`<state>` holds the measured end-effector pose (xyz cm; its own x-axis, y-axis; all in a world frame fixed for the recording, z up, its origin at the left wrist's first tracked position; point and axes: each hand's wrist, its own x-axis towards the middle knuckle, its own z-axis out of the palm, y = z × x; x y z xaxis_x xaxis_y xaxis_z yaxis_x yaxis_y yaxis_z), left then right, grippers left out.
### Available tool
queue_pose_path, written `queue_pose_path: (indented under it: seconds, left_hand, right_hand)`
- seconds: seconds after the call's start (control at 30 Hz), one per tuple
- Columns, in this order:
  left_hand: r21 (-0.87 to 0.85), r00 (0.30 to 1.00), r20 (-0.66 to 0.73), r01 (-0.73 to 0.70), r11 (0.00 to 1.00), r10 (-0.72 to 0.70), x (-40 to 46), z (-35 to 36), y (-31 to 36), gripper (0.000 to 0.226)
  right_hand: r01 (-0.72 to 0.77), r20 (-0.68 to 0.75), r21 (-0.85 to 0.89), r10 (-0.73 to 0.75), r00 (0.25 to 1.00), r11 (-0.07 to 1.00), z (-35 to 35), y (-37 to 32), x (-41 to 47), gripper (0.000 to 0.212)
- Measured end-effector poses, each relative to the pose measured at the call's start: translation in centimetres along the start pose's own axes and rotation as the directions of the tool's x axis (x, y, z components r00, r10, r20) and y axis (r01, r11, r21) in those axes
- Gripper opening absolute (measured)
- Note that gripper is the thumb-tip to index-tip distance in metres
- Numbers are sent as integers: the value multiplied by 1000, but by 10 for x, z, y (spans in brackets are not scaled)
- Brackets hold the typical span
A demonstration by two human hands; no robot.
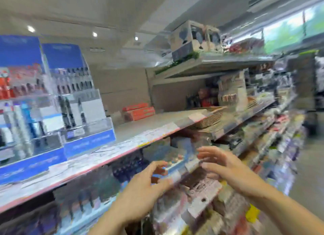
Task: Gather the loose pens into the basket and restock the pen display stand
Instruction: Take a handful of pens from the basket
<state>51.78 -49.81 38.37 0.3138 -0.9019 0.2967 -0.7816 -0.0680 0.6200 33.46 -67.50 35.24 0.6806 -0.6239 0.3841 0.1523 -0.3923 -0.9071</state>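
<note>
Pen display stand point(84, 101), blue-based, at left on the grey shelf point(143, 128); wicker basket point(210, 118) farther right. Left hand point(145, 187) and right hand point(228, 170) reach forward below, fingers spread, holding nothing.

1. The whole head view is smeared by motion, so the packets under the left hand point(149, 180) and right hand point(226, 166) cannot be told apart or read.
2. Fingertips of both hands blur into the goods behind them (whether they touch anything cannot be told).
3. Both forearms are cut off by the bottom edge.
4. Up and left of the hands, the pen display stand point(84, 101) shows dark pens as blocky shapes; its neighbour point(19, 101) runs off the left edge.
5. Above the right hand, the wicker basket point(210, 117) is blurred and its inside is hidden.
</note>
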Motion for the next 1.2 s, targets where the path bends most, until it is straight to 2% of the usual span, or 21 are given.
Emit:
queue_pose_path:
  seconds: [0.07,0.1,0.2,0.3,0.4,0.53,0.67,0.9,1.03,1.13,1.2]
  left_hand:
    - [153,990,138,-57,987,36,39,11,22,51]
    - [214,986,158,-90,973,56,60,13,31,50]
    - [350,985,128,-157,923,119,128,13,53,43]
    - [522,974,134,-228,822,185,194,9,65,41]
    - [656,956,160,-290,696,247,262,4,67,42]
    - [804,947,173,-295,517,272,361,12,60,60]
    - [850,959,195,-269,452,204,454,42,48,56]
    - [859,980,145,-194,474,137,568,78,35,42]
    - [816,983,184,-144,559,-15,608,94,11,42]
    - [807,948,269,-128,576,-167,628,115,-11,48]
    - [805,898,323,-94,585,-299,637,127,-22,61]
  right_hand:
    - [-28,-47,34,29,998,999,-34,0,9,37]
    - [-27,-70,32,29,997,999,-48,3,15,39]
    - [-13,-137,45,19,990,999,-73,23,39,38]
    - [-31,-153,37,37,988,999,-87,48,77,31]
    - [-56,-137,-75,46,990,996,-114,64,130,32]
    - [-60,-143,-223,28,989,973,-161,66,207,32]
    - [-52,-143,-402,-7,990,914,-200,71,271,38]
    - [59,-59,-534,-107,993,844,-250,98,371,36]
    - [160,34,-621,-177,984,767,-270,120,438,36]
    - [213,208,-675,-96,974,707,-288,133,485,40]
    - [266,358,-698,2,934,665,-299,141,513,44]
